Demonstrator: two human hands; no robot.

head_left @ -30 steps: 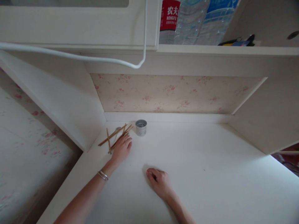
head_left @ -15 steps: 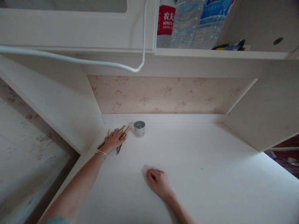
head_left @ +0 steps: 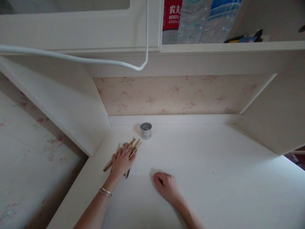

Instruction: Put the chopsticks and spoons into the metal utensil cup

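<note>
My left hand (head_left: 122,161) lies palm down with fingers spread over a loose pile of wooden chopsticks (head_left: 136,147). Their tips fan out beyond my fingers, and a darker stick end (head_left: 107,166) shows to the left. Among them is a metal spoon (head_left: 125,144), its rounded end by my fingertips; the dark handle (head_left: 127,173) poking out below my palm may belong to it. Much of the pile is hidden under the hand. My right hand (head_left: 166,186) rests on the table in a loose fist. Behind the pile stands a grey perforated metal cup (head_left: 146,132), upright, touched by neither hand.
The white tabletop (head_left: 190,152) meets a back ledge and side panels. Overhead, a white cable (head_left: 95,60) hangs before a cabinet door (head_left: 78,30). Plastic water bottles (head_left: 193,22) and some small dark items (head_left: 247,38) stand on the shelf (head_left: 214,47).
My left hand has drawn the chopsticks and spoon nearer to me, away from the back ledge. My right hand stays resting in place. The view has shifted slightly.
</note>
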